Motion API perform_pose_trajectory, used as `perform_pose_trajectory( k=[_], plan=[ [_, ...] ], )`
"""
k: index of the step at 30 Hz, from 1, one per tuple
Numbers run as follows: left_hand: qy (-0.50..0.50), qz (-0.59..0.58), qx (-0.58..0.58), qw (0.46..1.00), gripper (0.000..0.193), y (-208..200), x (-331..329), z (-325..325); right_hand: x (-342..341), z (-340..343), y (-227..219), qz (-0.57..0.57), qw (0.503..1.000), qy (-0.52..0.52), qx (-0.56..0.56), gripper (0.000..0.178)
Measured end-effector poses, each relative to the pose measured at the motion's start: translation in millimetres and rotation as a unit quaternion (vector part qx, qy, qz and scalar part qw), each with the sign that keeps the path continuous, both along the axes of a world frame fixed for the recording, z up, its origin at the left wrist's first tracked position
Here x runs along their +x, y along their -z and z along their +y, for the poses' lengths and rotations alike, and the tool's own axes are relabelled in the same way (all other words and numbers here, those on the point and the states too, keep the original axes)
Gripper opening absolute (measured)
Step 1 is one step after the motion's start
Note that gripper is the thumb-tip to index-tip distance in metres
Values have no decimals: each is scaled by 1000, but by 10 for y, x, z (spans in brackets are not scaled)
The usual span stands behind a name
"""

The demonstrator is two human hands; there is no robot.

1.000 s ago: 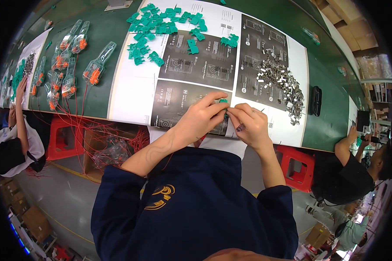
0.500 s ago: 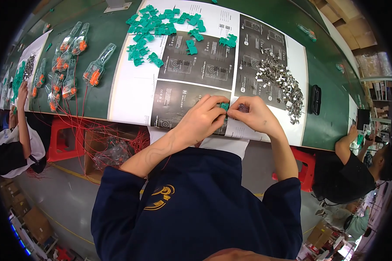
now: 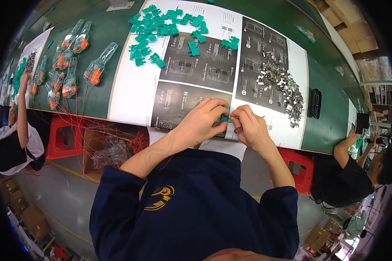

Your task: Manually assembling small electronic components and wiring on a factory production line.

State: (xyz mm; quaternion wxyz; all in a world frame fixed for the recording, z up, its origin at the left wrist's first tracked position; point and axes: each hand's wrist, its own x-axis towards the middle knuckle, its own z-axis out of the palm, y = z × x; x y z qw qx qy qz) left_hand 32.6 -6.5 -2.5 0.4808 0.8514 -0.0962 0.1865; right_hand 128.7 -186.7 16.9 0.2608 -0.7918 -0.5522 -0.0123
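Observation:
Near the table's front edge, my left hand pinches a small green plastic part, mostly covered by the fingers. Close against it, my right hand has its fingertips together at the part's right side. A small dark metallic bit shows by the right fingers, too small to make out fully. Farther off to the left lies a loose pile of similar green plastic parts. A heap of small silvery metal pieces spreads on the sheet to the right.
Printed black-and-white sheets cover the green table. Clear plastic housings with orange parts lie left, trailing red wires. A black case sits right. Below the edge stand a box of wires and red stools. People work on both sides.
My right hand has shifted slightly down and right and turned, its fingers now more upright beside the green part. My left hand keeps its hold and has barely moved.

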Motion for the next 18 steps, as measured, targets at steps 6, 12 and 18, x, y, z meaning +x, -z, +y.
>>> perform_pose_trajectory(
  k=[6, 12, 18],
  plan=[
    [1, -7, -1, 1000, 27, 11, 14, 9, -10, -2, 18, -23, 1000, -6, -3, 16],
    [1, -14, -13, 1000, 27, 10, 22, 9, 86, 4, -52, 1, 999, -38, -23, 16],
    [10, -41, 21, 999, 28, 13, -33, 32, -39, 2, -335, 156, 987, -23, 8, 17]
  ],
)
